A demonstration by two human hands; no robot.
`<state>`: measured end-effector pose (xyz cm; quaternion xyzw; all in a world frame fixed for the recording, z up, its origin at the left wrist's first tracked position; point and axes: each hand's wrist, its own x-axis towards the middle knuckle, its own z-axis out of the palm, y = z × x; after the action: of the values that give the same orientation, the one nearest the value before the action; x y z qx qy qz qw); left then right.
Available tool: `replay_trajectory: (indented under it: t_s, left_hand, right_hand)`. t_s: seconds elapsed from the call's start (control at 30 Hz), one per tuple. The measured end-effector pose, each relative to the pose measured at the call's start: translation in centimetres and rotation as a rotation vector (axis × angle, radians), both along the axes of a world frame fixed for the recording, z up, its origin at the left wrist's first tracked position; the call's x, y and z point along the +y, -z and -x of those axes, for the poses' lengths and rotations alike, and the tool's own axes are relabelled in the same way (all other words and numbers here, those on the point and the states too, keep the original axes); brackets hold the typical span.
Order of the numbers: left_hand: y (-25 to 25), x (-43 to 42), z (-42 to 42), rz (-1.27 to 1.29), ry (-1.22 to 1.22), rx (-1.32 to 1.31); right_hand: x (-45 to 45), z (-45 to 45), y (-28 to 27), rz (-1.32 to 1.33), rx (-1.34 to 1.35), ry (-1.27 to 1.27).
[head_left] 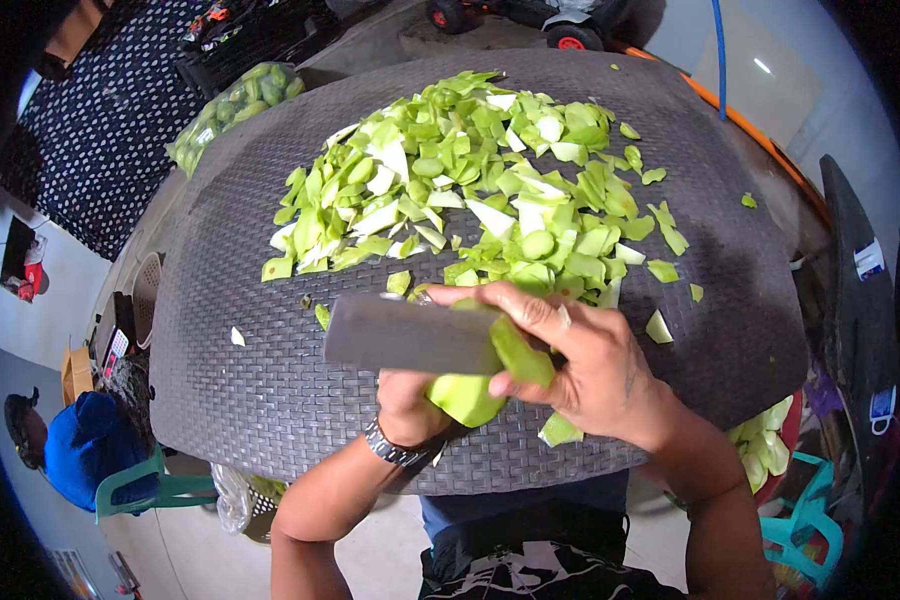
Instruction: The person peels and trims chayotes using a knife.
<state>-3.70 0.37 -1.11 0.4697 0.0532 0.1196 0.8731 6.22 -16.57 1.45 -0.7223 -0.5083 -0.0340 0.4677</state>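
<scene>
My left hand point(407, 405), with a metal-band watch at its wrist, is wrapped round a pale green fruit point(467, 402) close to the table's near edge. The blade hides most of its fingers. In my right hand point(595, 360) is a cleaver point(395, 335), its wide blade lying across the fruit and pointing left; the handle is covered by the hand. A thick green slice of peel point(520, 357) sits against the blade beside my right thumb. Just beyond both hands spreads a large heap of green and whitish peelings point(530, 215).
The dark woven-pattern table point(240, 400) carries scattered scraps on both sides. A bag of green fruit point(235, 105) stands past its far left edge. Peeled fruit point(767, 440) lies in a container at lower right, near a green stool point(810, 515). A person in blue point(90, 450) sits at left.
</scene>
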Motion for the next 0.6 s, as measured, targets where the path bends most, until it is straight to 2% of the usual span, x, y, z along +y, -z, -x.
replay_trajectory:
  t_s: [0.07,0.1,0.13,0.23,0.3,0.43,0.5,0.6]
  left_hand:
    - [-0.5,0.2,-0.6,-0.140,0.051,0.003]
    - [-1.6,0.3,-0.6,-0.154,0.127,0.072]
    - [-1.3,0.4,-0.8,-0.166,0.112,0.082]
    - [-1.7,0.1,-1.6,0.228,0.103,0.081]
    - [-2.2,0.5,-1.5,0.274,0.052,0.131]
    - [-1.2,1.4,-2.1,0.341,-0.019,0.177]
    - [-1.1,1.6,-2.2,0.306,-0.025,0.218]
    - [-0.9,1.7,-2.4,0.328,-0.016,0.203]
  right_hand:
    - [-0.1,-0.7,-0.3,-0.032,0.140,-0.016]
    - [-0.7,-0.5,-2.3,0.174,0.480,0.016]
    - [-0.9,-0.8,-2.3,0.194,0.625,0.052]
    - [-1.6,-2.5,-2.9,0.264,0.822,0.110]
    - [-1.5,-3.4,-2.6,0.254,0.837,0.291]
    - [-1.7,-4.2,-1.3,0.204,0.631,0.391]
    - [-1.7,-4.1,-1.2,0.200,0.541,0.407]
    - [-0.9,-2.0,-2.1,0.249,0.412,0.274]
